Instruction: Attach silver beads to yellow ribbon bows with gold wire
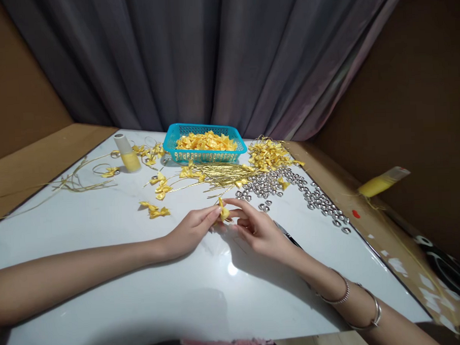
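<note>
One yellow bow (224, 213) is pinched in the fingers of the left hand (196, 226), above the surface (117, 294); the right hand (262, 232) bends its fingers narrowly beside it, forefinger at its top, though I cannot tell whether they grip. From that bow, looped bows (150, 159) at ten to eleven o'clock look finished, while the heaped bows (269, 154) at one o'clock may be too; their details are unclear. Much seems left: basket bows (208, 141) and gold cords (226, 173) towards twelve, silver beads (266, 181) at two, loose bows (158, 212) at nine. The held bow itself looks unfinished.
</note>
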The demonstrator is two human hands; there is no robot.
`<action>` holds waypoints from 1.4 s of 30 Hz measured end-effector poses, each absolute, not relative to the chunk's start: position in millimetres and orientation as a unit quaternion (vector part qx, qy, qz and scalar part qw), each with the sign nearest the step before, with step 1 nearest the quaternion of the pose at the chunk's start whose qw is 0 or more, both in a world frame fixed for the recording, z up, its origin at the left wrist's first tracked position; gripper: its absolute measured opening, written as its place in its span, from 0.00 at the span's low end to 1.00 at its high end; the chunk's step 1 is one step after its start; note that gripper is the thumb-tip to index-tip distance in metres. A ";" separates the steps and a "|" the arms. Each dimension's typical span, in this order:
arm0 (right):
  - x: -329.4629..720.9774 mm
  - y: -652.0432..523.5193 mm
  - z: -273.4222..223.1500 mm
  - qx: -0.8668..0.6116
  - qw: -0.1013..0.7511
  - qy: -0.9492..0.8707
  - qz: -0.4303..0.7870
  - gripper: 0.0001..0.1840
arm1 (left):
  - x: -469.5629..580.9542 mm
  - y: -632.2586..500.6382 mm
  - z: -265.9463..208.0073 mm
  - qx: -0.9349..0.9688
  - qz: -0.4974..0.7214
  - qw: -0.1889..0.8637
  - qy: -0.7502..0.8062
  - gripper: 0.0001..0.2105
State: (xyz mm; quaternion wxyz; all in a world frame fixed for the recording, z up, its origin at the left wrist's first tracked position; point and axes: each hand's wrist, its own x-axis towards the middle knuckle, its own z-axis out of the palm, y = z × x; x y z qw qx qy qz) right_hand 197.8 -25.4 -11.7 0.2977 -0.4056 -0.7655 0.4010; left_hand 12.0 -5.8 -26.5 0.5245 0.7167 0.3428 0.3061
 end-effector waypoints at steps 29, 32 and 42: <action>199.1 -24.3 -8.6 -0.428 0.347 -0.789 0.271 0.11 | 13.3 -2.2 -29.3 0.668 0.279 0.618 0.306 0.22; 198.7 -23.2 -10.7 -0.419 0.338 -0.807 0.242 0.07 | 11.4 -2.6 -29.6 0.674 0.247 0.637 0.280 0.20; 201.8 -19.3 -12.8 -0.452 0.319 -0.761 0.339 0.07 | 12.0 -4.9 -31.4 0.641 0.260 0.652 0.309 0.12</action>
